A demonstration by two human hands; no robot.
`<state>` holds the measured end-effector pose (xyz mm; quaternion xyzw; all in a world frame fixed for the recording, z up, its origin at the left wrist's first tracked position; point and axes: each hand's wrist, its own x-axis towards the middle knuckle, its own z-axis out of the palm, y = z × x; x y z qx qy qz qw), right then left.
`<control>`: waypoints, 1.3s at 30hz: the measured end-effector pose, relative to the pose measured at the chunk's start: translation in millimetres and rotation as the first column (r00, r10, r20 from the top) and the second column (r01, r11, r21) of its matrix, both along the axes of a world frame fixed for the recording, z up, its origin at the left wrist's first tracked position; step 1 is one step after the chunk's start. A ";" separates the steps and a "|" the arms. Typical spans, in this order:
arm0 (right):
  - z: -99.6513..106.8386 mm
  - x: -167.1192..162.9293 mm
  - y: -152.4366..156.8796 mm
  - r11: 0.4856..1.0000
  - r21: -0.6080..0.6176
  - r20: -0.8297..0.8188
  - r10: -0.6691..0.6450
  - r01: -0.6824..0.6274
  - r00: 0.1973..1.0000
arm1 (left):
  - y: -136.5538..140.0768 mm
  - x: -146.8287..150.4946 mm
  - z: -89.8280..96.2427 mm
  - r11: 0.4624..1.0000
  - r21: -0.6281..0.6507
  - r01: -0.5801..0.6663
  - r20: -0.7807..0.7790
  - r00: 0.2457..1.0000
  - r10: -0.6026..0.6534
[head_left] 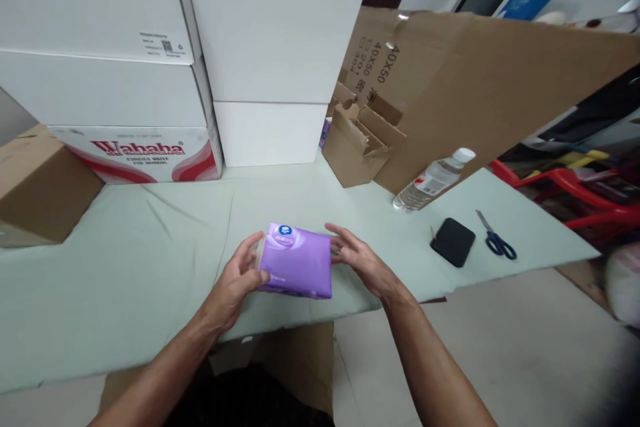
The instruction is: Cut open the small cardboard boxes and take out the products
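Plainly, a purple, block-shaped, plastic-wrapped packet (pixel 297 263) is gripped at its left end by the left hand (pixel 236 285) over the pale green, cloth-covered table (pixel 160 287), while its right end is flanked by the right hand (pixel 364 263) (fingers loosely spread, contact not discernible).

Bare forearms (pixel 425 357) angled inward, left hand (pixel 233 287) bent in a grip — thumb (pixel 254 279) opposite fingers (pixel 249 241), right hand (pixel 365 263) loose — fingers parted, pointing leftward

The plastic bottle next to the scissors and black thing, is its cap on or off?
On: a white cap covers the top of the plastic bottle.
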<state>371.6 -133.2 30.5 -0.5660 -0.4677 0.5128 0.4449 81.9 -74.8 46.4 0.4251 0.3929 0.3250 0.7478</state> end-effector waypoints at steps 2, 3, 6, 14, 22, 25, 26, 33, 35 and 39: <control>7.3 -6.6 -11.9 0.992 -0.029 0.016 0.124 -0.123 0.992 | -2.1 10.8 0.3 0.993 0.072 0.089 -0.043 0.995 -0.086; 10.5 -7.6 -15.1 0.987 -0.036 0.038 0.155 -0.154 0.987 | -3.4 15.6 0.0 0.985 0.101 0.138 -0.066 0.989 -0.131; 10.5 -2.4 -18.4 0.990 -0.038 0.003 0.133 -0.132 0.991 | -6.9 27.0 -3.2 0.957 0.155 0.244 -0.089 0.969 -0.232; -33.1 74.3 3.1 0.872 0.098 -0.267 -0.441 0.479 0.857 | -3.2 11.5 -18.6 0.949 0.260 0.179 -0.138 0.979 -0.147; -43.5 158.8 83.4 0.629 0.286 -0.204 -0.697 0.723 0.688 | -4.7 -8.6 -30.3 0.971 0.121 0.204 -0.261 0.951 -0.167; -49.8 167.0 94.9 0.570 0.293 -0.055 -0.792 0.768 0.608 | -5.2 -15.5 -34.3 0.981 0.101 0.167 -0.279 0.951 -0.133; -52.7 166.9 93.4 0.551 0.294 0.003 -0.818 0.781 0.576 | -5.0 -19.6 -36.9 0.983 0.094 0.155 -0.284 0.951 -0.122; -53.3 139.5 61.4 0.554 0.350 0.344 -0.826 0.756 0.446 | -2.4 -49.1 -66.2 0.997 0.039 0.063 -0.289 0.956 -0.049; -41.8 129.8 67.5 0.588 0.382 0.448 -0.793 0.713 0.414 | -2.6 -48.7 -65.8 0.995 0.032 0.090 -0.294 0.953 -0.077; -18.0 118.8 97.0 0.693 0.370 0.706 -0.643 0.619 0.297 | -4.5 -39.7 -55.9 0.992 0.041 0.120 -0.291 0.951 -0.103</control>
